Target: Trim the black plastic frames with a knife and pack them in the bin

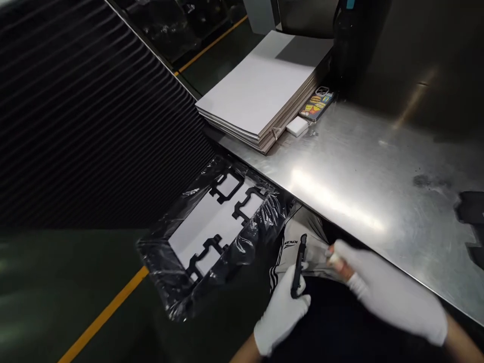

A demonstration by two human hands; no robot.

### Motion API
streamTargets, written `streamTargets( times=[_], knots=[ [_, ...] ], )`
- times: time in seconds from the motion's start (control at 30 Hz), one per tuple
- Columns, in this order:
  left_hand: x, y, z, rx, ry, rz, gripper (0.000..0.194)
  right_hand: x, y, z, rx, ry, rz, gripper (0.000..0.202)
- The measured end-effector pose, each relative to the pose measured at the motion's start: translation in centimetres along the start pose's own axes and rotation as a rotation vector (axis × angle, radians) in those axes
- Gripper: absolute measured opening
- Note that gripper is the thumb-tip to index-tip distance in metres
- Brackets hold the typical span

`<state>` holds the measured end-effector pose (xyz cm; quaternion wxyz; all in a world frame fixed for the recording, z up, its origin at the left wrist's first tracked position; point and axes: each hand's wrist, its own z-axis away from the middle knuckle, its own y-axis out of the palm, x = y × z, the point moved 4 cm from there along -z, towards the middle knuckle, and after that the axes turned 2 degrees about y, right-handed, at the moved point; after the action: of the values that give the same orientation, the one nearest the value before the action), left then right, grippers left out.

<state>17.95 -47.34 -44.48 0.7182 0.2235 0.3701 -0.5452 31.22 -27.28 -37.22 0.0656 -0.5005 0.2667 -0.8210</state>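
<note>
My left hand, in a white glove, grips a black plastic part that I see nearly edge-on, standing up from the fingers. To its right is my right hand, gloved with some fingertips bare and smeared by motion. Its fingers are pinched together around something small that the blur hides, apart from the black part. Left of my hands, a tray lined with clear plastic holds a white sheet with black frame-shaped parts lying on it.
On the metal table sit a stack of white boards, a small white block and a phone in a patterned case. Another black part lies at the right edge. A dark ribbed panel rises at left.
</note>
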Motion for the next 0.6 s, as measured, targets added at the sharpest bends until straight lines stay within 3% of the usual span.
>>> streamTargets(
  times=[0.1,0.23,0.37,0.6],
  knots=[
    [0.1,0.7,-0.3,0.009,0.031,-0.001,0.028,-0.1,7.2,1.6,0.001,-0.020,-0.053,0.039],
    [-0.6,1.3,-0.7,0.003,0.049,-0.113,0.021,-2.4,12.4,1.9,-0.066,0.133,-0.015,0.041],
    [-1.0,1.6,-1.3,0.015,0.017,-0.123,0.017,-3.3,14.1,2.5,-0.049,0.268,0.025,0.046],
    [-0.5,2.1,-2.1,0.016,-0.025,-0.100,0.013,-2.6,14.7,2.8,-0.080,0.415,-0.059,0.046]
  ],
)
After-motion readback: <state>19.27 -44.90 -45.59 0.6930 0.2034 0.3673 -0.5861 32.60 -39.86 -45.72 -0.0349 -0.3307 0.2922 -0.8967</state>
